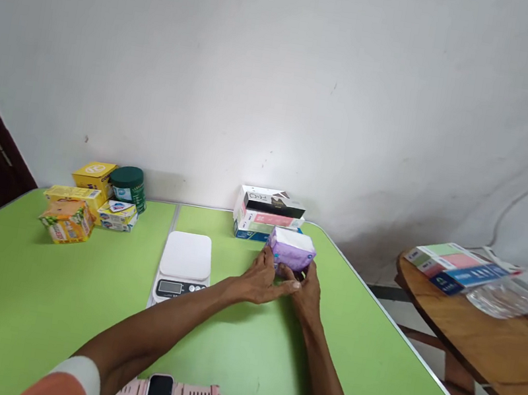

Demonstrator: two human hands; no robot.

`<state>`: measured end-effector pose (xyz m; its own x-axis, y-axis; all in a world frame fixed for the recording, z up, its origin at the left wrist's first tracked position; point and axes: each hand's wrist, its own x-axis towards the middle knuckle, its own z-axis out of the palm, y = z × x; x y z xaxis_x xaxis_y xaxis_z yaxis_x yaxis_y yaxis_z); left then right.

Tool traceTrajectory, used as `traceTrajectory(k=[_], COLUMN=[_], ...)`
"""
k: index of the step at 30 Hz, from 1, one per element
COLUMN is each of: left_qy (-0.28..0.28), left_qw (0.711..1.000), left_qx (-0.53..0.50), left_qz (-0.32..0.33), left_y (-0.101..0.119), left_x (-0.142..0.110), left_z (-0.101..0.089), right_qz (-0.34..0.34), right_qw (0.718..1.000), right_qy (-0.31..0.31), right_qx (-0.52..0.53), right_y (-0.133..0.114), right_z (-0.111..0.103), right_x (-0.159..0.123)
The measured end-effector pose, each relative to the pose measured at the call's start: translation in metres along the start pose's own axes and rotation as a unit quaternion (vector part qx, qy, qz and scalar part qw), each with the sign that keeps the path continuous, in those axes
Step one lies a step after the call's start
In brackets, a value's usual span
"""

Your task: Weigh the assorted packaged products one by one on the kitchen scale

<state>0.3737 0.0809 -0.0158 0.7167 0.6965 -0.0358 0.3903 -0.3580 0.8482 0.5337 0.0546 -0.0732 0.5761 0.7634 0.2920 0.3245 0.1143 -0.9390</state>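
A purple and white pack of tissues (292, 249) is between my two hands, in front of a stack of boxes. My left hand (263, 281) grips its left side, with the thumb stretched toward the right. On the near right edge my right hand (305, 294) has its fingers closed around the pack; some fingertips are hidden behind it. Left of my hands stands a white kitchen scale (187, 257) with nothing on its plate. A smartwatch with a pink strap (160, 393) lies near the front edge, beside my left forearm.
Stacked boxes (269, 210) stand against the wall. At the left are yellow boxes (94, 174), an orange carton (67, 220), a soap box (117, 216) and a green tub (128, 184). A wooden table (486, 343) at the right holds boxes (456, 265) and a plastic bottle (520, 291).
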Motion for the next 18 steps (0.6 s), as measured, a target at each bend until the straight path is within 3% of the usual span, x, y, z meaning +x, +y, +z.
traceTrajectory(k=[6,10,14,16,18], left_qy=[0.037,0.048,0.030,0.024,0.054], left_qw=[0.999,0.996,0.997,0.997,0.995], left_qx=[-0.039,-0.074,-0.075,-0.056,-0.041], left_qz=[-0.002,-0.008,0.009,0.040,0.078], left_y=[0.002,0.001,0.002,-0.003,-0.015], left_x=[0.046,0.057,0.023,-0.012,-0.056], left_z=[0.013,0.015,0.004,-0.009,-0.027], right_qz=[-0.020,-0.011,0.043,0.053,0.051], right_qw=[0.994,0.989,0.984,0.983,0.984], right_qy=[0.055,0.114,0.163,0.158,0.141], right_qx=[-0.089,-0.097,-0.063,-0.072,-0.101], right_y=[0.019,0.021,0.016,0.014,0.013], right_z=[-0.008,-0.005,-0.010,-0.016,-0.021], right_x=[0.012,0.014,0.010,0.003,-0.005])
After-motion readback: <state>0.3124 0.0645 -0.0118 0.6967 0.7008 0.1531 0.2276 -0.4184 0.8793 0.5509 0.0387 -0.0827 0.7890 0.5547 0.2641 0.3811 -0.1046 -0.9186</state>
